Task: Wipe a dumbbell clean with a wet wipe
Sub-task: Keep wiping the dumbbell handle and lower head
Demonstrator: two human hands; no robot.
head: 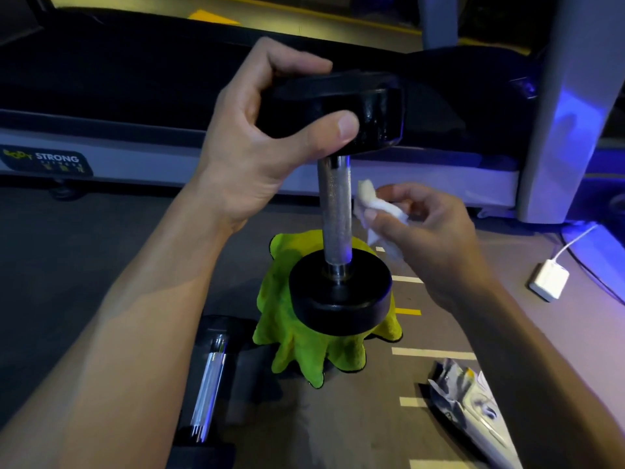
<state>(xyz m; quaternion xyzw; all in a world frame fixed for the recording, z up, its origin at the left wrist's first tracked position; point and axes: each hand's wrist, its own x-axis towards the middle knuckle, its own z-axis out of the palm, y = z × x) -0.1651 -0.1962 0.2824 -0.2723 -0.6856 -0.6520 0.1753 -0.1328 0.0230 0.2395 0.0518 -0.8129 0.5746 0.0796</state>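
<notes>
While the dumbbell (338, 211) stands upright on its lower weight, the left hand (257, 130) grips the upper weight, thumb across the near face and fingers curled over the top. Just right of the knurled metal handle, the right hand (429, 231) pinches a crumpled white wet wipe (372, 208) between thumb and fingers; whether the wipe touches the handle cannot be told. Below both hands, a bright green cloth (304, 350) (bunched into folds) lies under the lower weight. Below the left forearm lies a second dumbbell (213, 384); below the right forearm, a torn wrapper (470, 401).
</notes>
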